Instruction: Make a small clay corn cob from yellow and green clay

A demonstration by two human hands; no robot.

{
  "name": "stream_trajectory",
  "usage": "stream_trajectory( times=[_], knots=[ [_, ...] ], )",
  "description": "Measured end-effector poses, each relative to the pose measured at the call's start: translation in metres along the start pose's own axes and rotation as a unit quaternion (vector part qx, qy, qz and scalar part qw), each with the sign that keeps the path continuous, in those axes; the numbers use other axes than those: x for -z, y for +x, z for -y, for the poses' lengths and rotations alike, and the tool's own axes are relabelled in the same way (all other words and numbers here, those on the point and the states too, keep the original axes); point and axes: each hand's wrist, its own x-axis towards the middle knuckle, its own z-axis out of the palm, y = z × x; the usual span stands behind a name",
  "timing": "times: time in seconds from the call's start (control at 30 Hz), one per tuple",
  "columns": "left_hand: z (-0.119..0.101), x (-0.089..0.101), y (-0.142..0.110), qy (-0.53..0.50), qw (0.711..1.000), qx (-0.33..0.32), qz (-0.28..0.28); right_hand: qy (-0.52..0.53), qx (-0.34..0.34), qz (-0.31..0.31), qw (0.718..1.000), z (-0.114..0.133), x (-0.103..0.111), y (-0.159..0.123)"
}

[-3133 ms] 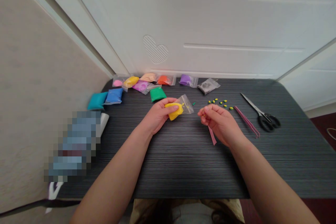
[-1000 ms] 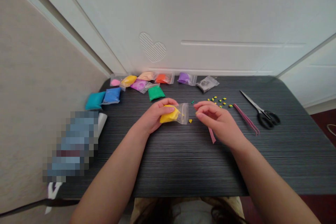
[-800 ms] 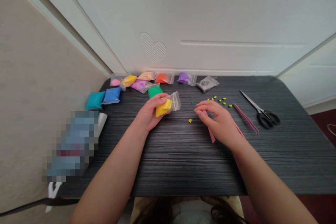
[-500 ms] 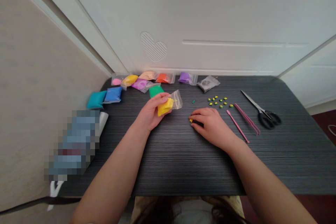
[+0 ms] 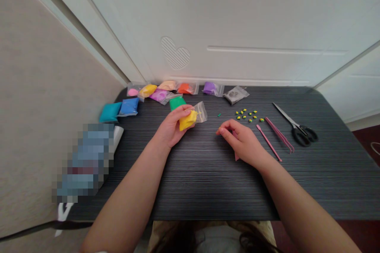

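Dark desk (image 5: 208, 189): our L hand (image 5: 172, 128) grips yellow bag (image 5: 187, 120), axis slanting away-R; R hand (image 5: 240, 140), apart to R, pinched, contents unclear.

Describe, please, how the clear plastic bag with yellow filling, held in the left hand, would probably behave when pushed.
The clear plastic bag with yellow filling probably gives softly, since its filling looks lumpy in the left hand. Its clear end is likely floppy, looking like thin film. It seems unlikely to roll, being uneven, not round.
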Motion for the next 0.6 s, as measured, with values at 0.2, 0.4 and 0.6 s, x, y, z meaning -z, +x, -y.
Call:
stream_trajectory(
  times=[0.2, 0.4, 0.6],
  knots=[
    [0.0002, 0.0013, 0.0003, -0.004, 1.000, 0.003, -0.003, 0.368, -0.066, 0.008, 0.927, 0.0044, 0.0053, -0.0001],
    [0.0009, 0.0026, 0.0007, 0.005, 1.000, 0.003, 0.000, 0.510, -0.093, 0.034, 0.855, 0.0066, 0.0096, -0.0010],
    [0.0012, 0.0031, 0.0014, 0.006, 1.000, -0.003, 0.007, 0.543, -0.087, 0.063, 0.833, 0.0037, 0.0097, -0.0030]
  ],
)
